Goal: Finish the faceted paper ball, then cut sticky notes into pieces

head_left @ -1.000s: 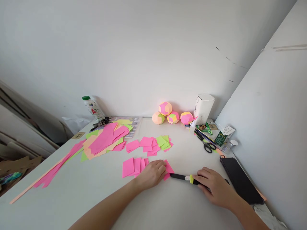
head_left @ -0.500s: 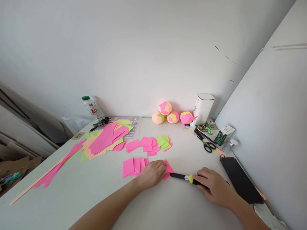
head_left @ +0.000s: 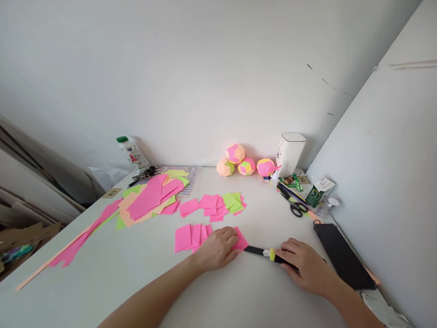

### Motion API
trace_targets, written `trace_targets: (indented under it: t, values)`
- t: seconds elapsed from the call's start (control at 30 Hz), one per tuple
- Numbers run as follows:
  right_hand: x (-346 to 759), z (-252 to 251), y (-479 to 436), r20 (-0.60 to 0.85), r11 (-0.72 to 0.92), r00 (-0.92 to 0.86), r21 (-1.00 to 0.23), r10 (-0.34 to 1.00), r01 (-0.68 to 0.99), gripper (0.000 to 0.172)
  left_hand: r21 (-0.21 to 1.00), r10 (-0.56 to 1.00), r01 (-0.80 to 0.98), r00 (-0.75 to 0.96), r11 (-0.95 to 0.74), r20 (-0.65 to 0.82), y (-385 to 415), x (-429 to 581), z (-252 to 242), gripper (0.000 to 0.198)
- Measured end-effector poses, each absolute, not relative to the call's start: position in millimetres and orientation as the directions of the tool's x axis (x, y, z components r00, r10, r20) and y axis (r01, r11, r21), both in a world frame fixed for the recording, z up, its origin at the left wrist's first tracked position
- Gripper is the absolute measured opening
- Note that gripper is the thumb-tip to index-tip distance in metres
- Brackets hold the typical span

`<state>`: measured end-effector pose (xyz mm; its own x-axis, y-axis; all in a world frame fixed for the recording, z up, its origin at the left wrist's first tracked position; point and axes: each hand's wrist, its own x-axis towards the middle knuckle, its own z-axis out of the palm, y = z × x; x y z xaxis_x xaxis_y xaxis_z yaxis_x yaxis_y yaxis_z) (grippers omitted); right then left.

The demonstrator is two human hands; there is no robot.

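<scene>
Fingers curled together, my left hand (head_left: 219, 248) grips a small pink paper piece (head_left: 241, 238) against the white table. One pointed corner of that paper sticks out to the right of the fingers; the rest lies hidden beneath them. My right hand (head_left: 305, 266) is wrapped around a utility knife (head_left: 273, 256) with a yellow-green collar and a dark blade. The blade lies low over the table, pointing left, its tip at the paper's right corner. Close behind my left hand, several pink squares (head_left: 183, 238) overlap in a row.
Farther back lie more pink pieces (head_left: 189, 207) and green squares (head_left: 232, 202). Large coloured sheets (head_left: 146, 200) are heaped at left. Paper balls (head_left: 235, 154) rest by the wall. Scissors (head_left: 298, 209), a glue bottle (head_left: 274, 180) and a black phone (head_left: 343, 255) are on the right.
The lower pink flap that showed under the paper's corner is no longer visible; one diamond-shaped corner shows instead. The knife tip has shifted very slightly right. Both hands stay nearly in place.
</scene>
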<state>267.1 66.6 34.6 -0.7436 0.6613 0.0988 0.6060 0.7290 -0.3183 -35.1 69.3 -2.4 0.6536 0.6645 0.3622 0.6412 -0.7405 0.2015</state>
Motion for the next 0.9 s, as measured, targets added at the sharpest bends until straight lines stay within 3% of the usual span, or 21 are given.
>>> trace_targets:
  t: [0.23, 0.67, 0.9]
  values:
    - [267.6, 34.5, 66.7, 0.085, 0.721, -0.737, -0.309, 0.670, 0.620, 0.031, 0.136, 0.686, 0.690, 0.639, -0.711, 0.347, 68.3, -32.2, -9.7, 0.023]
    - [264.9, 32.6, 64.9, 0.158, 0.754, -0.744, -0.270, 0.649, 0.599, 0.031, 0.164, 0.712, 0.705, 0.620, -0.690, 0.331, 66.3, -34.2, -9.4, 0.017]
    - [268.7, 41.0, 61.9, 0.034, 0.718, -0.748, -0.309, 0.663, 0.623, 0.027, 0.214, 0.672, 0.643, 0.652, -0.735, 0.351, 63.6, -31.3, -7.7, 0.018]
